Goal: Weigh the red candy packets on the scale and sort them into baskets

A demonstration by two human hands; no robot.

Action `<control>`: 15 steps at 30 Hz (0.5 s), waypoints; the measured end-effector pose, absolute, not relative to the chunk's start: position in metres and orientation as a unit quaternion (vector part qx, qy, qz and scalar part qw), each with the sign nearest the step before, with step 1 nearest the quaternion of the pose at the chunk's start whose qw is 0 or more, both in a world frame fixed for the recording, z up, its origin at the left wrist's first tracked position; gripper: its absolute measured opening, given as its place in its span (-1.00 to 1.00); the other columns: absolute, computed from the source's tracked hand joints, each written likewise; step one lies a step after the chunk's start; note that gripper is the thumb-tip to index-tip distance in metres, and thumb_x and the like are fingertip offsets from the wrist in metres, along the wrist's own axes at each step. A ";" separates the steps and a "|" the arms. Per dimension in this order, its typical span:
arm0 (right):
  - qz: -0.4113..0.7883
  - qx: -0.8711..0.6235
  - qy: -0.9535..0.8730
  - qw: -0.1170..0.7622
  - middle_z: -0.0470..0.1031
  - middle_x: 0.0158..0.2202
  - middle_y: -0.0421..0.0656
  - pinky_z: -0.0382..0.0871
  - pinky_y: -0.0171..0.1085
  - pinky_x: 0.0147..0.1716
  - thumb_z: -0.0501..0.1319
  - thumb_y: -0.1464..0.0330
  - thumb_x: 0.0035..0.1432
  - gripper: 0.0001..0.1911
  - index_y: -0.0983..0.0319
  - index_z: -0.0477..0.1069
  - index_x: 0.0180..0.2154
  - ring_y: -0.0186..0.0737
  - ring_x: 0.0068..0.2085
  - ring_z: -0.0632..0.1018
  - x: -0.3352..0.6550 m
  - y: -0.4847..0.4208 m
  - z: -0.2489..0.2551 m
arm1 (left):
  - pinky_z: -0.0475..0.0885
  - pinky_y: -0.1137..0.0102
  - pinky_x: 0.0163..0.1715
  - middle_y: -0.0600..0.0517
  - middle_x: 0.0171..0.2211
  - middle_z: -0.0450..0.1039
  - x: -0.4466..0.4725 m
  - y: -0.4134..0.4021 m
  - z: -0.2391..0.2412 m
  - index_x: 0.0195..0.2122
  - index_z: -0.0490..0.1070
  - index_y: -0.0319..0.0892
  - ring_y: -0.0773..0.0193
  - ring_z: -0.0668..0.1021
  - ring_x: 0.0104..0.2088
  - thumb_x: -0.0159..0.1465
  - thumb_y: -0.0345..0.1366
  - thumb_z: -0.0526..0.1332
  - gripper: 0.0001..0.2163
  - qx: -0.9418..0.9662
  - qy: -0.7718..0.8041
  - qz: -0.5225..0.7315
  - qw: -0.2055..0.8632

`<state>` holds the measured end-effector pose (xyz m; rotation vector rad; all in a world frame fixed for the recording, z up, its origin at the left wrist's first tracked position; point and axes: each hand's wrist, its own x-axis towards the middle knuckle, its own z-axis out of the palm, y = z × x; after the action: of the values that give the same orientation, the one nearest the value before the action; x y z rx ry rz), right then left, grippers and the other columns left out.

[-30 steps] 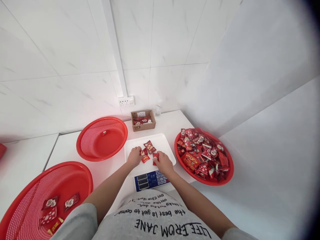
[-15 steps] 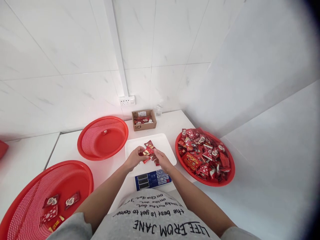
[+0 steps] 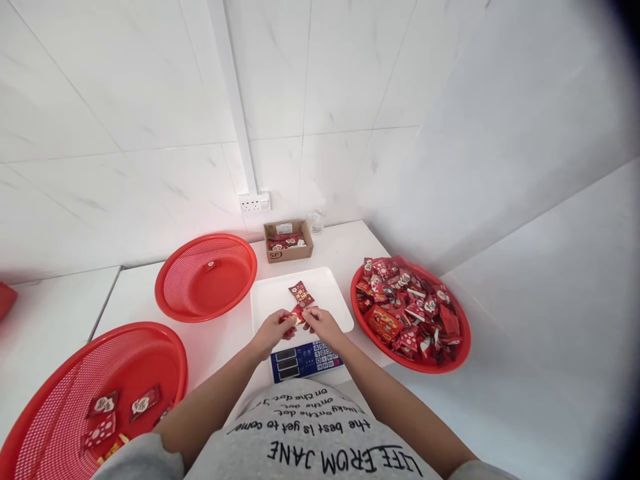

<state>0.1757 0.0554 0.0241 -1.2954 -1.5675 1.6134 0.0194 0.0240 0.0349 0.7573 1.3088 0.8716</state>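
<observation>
Over the front part of the white scale tray [image 3: 266, 293], my left hand [image 3: 274, 331] and my right hand [image 3: 323, 325] are close together. Both are closed on a small red packet [image 3: 299, 312] with a pale gold patch, one hand at each side of it. Fingers cover much of this packet. Just beyond it, a dark red packet with gold lettering [image 3: 301, 293] lies on the tray. The scale's blue keypad panel [image 3: 306, 360] shows below my wrists.
At the right stands a red basket [image 3: 465, 347] heaped with red packets. Two more red baskets, one far left [image 3: 165, 293] and one near left [image 3: 180, 353], hold a few packets. Behind the scale are a cardboard box [image 3: 295, 253] of packets and a clear plastic container [image 3: 317, 221].
My hands have drawn slightly toward me. The dark red packet that was by my fingers now lies clear of them on the tray, while both hands hold a red packet.
</observation>
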 end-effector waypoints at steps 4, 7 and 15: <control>0.533 -0.522 -0.611 0.263 0.44 -0.40 -0.19 0.30 -0.32 -0.41 0.04 0.26 0.07 -0.77 0.24 0.38 -0.31 -0.31 -0.42 0.44 0.185 0.054 0.010 | 0.34 0.48 -0.48 0.09 -0.54 0.36 -0.021 0.047 0.035 -0.44 0.26 -0.20 0.46 0.40 -0.58 0.02 0.02 0.24 -0.64 0.237 0.611 0.474 0.588; 0.423 -0.563 -0.667 0.241 0.43 -0.32 -0.15 0.30 -0.27 -0.29 0.03 0.31 0.09 -0.78 0.23 0.40 -0.32 -0.27 -0.33 0.44 0.194 0.054 0.002 | 0.38 0.44 -0.37 0.03 -0.38 0.39 -0.050 0.063 0.039 -0.32 0.24 -0.15 0.42 0.48 -0.46 0.13 0.02 0.14 -0.68 0.221 0.621 0.515 0.547; 0.268 -0.606 -0.732 0.159 0.29 -0.09 -0.08 0.25 -0.23 -0.20 0.16 0.38 0.00 -0.72 0.13 0.37 -0.16 -0.12 -0.09 0.35 0.192 0.049 -0.008 | 0.34 0.28 -0.20 -0.04 -0.28 0.38 -0.001 0.045 0.013 -0.24 0.36 -0.16 0.15 0.47 -0.22 0.03 -0.14 0.26 -0.70 0.463 0.688 0.331 0.451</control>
<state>0.1916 0.0485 -0.0075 -1.7335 -2.0919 0.7660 -0.0009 0.0450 0.0126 1.1433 1.7002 0.8184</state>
